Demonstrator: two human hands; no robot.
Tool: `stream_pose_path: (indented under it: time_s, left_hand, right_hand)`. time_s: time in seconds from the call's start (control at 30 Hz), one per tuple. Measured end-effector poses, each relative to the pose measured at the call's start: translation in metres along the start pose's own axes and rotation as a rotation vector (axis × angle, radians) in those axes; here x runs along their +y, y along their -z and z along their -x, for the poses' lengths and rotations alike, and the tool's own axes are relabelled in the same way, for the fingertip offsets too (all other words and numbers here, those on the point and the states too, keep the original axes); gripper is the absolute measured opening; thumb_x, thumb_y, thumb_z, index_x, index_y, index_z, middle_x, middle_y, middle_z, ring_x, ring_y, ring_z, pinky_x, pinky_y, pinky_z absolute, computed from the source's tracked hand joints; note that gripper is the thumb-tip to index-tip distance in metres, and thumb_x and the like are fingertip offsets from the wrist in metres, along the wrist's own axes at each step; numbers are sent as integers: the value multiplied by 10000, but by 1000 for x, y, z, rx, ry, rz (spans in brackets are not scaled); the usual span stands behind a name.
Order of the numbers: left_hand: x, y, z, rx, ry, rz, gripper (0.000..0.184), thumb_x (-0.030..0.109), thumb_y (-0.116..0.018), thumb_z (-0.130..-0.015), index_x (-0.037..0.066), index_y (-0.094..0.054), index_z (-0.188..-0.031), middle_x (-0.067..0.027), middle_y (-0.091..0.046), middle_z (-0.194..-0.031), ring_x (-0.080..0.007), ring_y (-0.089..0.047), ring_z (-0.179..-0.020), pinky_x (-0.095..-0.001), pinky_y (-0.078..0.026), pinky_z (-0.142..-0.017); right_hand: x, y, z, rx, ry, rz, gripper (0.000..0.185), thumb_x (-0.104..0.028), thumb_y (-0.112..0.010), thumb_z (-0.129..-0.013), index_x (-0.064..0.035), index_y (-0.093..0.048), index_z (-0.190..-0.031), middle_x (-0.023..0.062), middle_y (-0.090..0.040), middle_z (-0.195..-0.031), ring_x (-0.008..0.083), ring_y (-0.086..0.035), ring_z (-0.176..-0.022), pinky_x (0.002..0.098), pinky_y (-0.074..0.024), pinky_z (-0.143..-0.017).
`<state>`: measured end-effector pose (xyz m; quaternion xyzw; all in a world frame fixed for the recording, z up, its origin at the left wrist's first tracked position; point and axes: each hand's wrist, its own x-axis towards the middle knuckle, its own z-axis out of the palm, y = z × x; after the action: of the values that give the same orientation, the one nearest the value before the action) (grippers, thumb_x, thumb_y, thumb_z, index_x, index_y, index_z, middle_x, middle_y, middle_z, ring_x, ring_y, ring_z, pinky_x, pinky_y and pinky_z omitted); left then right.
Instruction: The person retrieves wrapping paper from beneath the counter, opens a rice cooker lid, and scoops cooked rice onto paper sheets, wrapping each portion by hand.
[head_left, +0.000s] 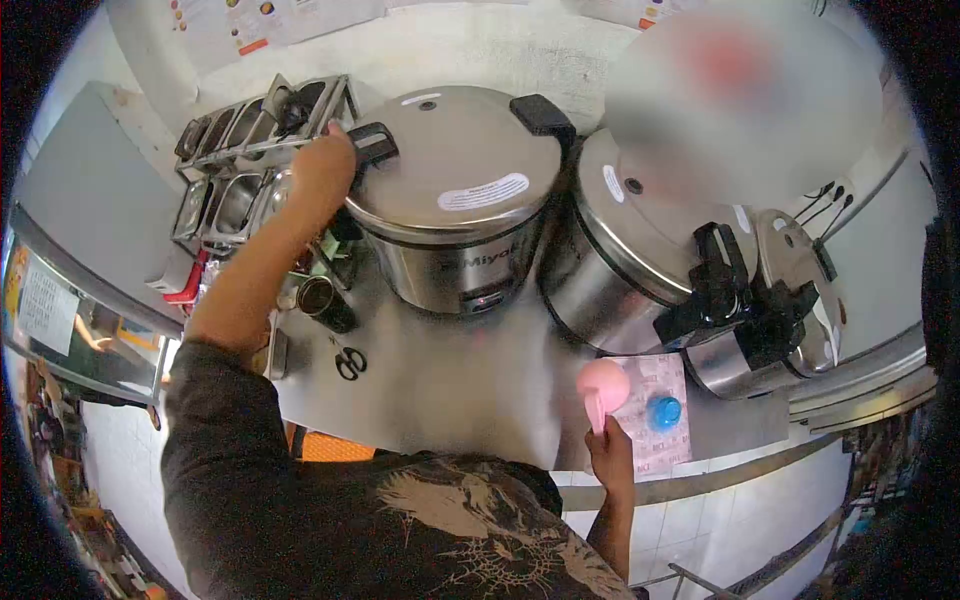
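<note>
Attending to steel rice cooker (pixel 420 272), upper centre, lid (pixel 455 150) seated | left hand (pixel 328 160) at black handle (pixel 374 144); cannot tell grip | right hand (pixel 612 455) holding pink scoop (pixel 606 380), lower right | judged: lid-handling step; lifting would call for firm left grip

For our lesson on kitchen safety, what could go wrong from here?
The left hand is beside the black handle of the large cooker; if the metal is hot, the hand might get burned.
The pink scoop in the right hand is close to the blue item and might knock it.
The scissors lie loose on the counter, so an arm might nudge them.
</note>
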<state>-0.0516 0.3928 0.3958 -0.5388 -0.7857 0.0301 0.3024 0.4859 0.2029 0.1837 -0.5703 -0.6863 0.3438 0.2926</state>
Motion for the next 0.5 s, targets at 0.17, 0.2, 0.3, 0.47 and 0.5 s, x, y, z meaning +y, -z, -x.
stream_pose_path:
  time_s: [0.17, 0.2, 0.3, 0.47, 0.5]
  left_hand:
    - [-15, 23, -10, -16, -195, -62, 333, 139, -503, -946, -6, -590, -1231, -161, -725, -838, -304, -731, -763, -425, -590, -643]
    - [-13, 31, -17, -6, -192, -86, 333, 143, -501, -947, -2, -590, -1233, -159, -724, -838, -302, -730, -761, -423, -590, -646]
    - [-27, 62, -55, 277, -255, -139, 328, 184, -544, -919, 6, -633, -1181, -146, -719, -836, -298, -726, -749, -430, -583, -643]
    - [-14, 150, -102, 208, -263, -259, 242, 267, -588, -927, 53, -698, -956, -111, -696, -822, -276, -687, -738, -398, -551, -660]
    - [-11, 160, -106, 130, -245, -325, 263, 300, -578, -965, 64, -693, -973, -85, -687, -813, -251, -670, -720, -375, -536, -652]
  right_hand:
    - [1, 2, 9, 19, -53, -150, 102, -82, -597, -906, -13, -546, -962, 91, -537, -709, 167, -510, -651, 324, -437, -606]
    - [1, 1, 10, 23, -81, -187, 98, -77, -594, -906, -13, -545, -962, 86, -542, -712, 165, -511, -652, 322, -438, -606]
    - [7, -6, 16, 1, -157, -62, 103, -66, -589, -902, -11, -554, -982, 75, -547, -729, 154, -509, -662, 320, -441, -604]
    - [36, -23, 11, -19, -26, 81, 167, -47, -603, -882, -13, -577, -1044, 69, -573, -752, 139, -521, -683, 316, -451, -614]
    - [31, -23, 9, -34, -26, 117, 184, -42, -606, -876, -14, -580, -1056, 67, -580, -755, 137, -524, -687, 313, -453, -619]
